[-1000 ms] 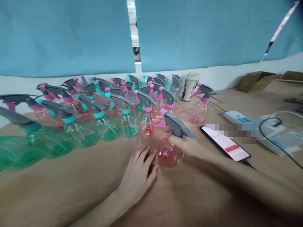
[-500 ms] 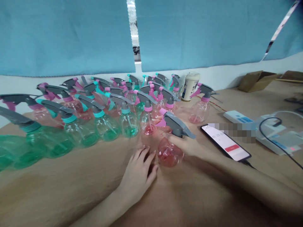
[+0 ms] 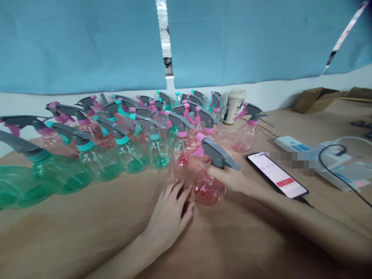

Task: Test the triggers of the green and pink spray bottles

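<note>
My right hand (image 3: 226, 176) is wrapped around the neck of a pink spray bottle (image 3: 208, 192), just below its grey and pink trigger head. The bottle's round base rests on or very near the table, and pinkish liquid shows inside. Part of the neck is hidden by the fingers. My left hand (image 3: 171, 211) lies palm down on the tabletop, fingers spread, a little to the left of that bottle and apart from it. Just behind stands another pink spray bottle (image 3: 182, 155), and a green one (image 3: 159, 155) is beside it.
Several green and pink spray bottles (image 3: 132, 155) crowd the left and back of the table (image 3: 122, 221). A lone pink bottle (image 3: 244, 135) stands near a paper cup (image 3: 233, 106). To the right are a phone (image 3: 280, 176), a power strip (image 3: 293, 147) with cables, and a cardboard box (image 3: 315, 100).
</note>
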The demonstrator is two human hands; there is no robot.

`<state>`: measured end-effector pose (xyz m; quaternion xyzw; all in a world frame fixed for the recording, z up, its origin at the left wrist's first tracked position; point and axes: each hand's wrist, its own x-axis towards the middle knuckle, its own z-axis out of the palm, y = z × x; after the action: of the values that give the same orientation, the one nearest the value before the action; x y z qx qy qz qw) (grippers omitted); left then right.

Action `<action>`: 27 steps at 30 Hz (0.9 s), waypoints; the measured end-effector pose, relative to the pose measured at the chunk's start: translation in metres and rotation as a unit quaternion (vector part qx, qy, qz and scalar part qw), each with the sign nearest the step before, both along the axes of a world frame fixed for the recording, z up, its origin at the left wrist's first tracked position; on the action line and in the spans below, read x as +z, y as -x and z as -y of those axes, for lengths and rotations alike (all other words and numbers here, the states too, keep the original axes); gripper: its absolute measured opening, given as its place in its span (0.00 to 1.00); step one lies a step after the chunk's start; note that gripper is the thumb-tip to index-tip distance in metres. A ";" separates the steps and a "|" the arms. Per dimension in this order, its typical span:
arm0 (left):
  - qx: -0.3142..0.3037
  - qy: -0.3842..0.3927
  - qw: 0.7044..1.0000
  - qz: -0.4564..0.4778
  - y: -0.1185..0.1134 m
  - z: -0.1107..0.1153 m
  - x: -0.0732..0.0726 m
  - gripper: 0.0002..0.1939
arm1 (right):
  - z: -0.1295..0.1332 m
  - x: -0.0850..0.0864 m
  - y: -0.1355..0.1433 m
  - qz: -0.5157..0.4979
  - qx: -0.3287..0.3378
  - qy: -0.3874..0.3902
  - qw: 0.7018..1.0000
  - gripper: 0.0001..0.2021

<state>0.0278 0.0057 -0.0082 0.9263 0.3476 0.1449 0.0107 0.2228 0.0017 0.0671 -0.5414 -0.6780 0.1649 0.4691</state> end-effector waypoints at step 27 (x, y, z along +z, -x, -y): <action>-0.001 0.000 1.000 -0.008 0.000 0.000 0.000 0.17 | 0.000 0.005 0.002 -0.064 0.063 0.030 0.996 0.08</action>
<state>0.0278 0.0057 -0.0081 0.9279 0.3463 0.1376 0.0083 0.2210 0.0014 0.0721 -0.5001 -0.6738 0.2487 0.4837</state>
